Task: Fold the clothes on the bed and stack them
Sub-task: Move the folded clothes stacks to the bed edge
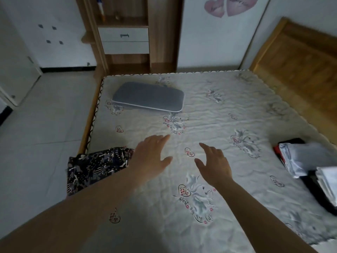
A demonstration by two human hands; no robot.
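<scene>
Clothes (308,161) at right run off-frame; patterned garment (94,167) sits partly behind my left hand (151,154). Right hand (215,163) likewise spread, both holding nothing.

Pale grey tiled floor (42,125); white walls with pink heart stickers (229,5); brown wooden shelf unit (160,42) holding white drawers (125,41); light wooden headboard (299,66), right; dim, flat lighting.

Left hand (151,156), right hand (215,165) outstretched, fingers straight, empty
</scene>
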